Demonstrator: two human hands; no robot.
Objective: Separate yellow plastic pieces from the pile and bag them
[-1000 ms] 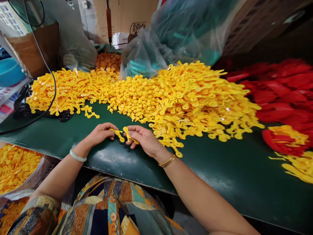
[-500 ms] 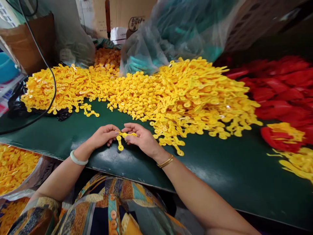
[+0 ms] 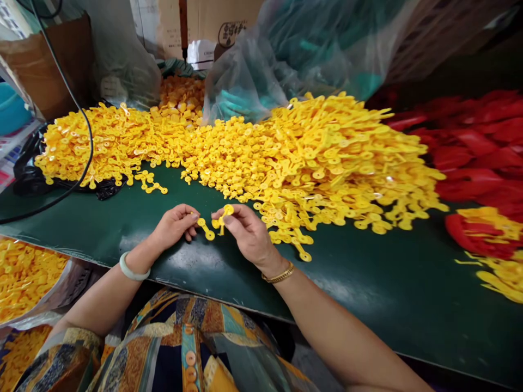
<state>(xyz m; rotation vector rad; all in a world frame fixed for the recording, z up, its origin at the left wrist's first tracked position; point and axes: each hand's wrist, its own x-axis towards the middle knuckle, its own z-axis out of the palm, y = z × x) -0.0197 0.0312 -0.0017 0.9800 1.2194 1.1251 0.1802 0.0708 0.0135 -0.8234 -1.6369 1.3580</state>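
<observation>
My left hand (image 3: 177,224) is closed in a pinch on a yellow plastic link piece (image 3: 206,229), whose round end hangs down to the right. A short gap away, my right hand (image 3: 247,231) pinches a second yellow plastic piece (image 3: 224,213) with a round disc at its top and a thin leg pointing down. Both hands are just above the dark green tabletop (image 3: 204,267). My fingers cover part of each piece. Behind the hands spreads a large heap of small yellow parts (image 3: 237,155).
Yellow link pieces (image 3: 93,141) are piled at the left on black plastic, crossed by a black cable (image 3: 90,139). Red parts (image 3: 474,147) lie at the right. A clear plastic bag (image 3: 281,71) and a cardboard box (image 3: 241,13) stand behind. A sack of yellow parts (image 3: 24,272) is below left.
My hands have moved slightly apart. The yellow pieces, held together between both hands before, are now separate, one in each hand, and the right one has turned upright.
</observation>
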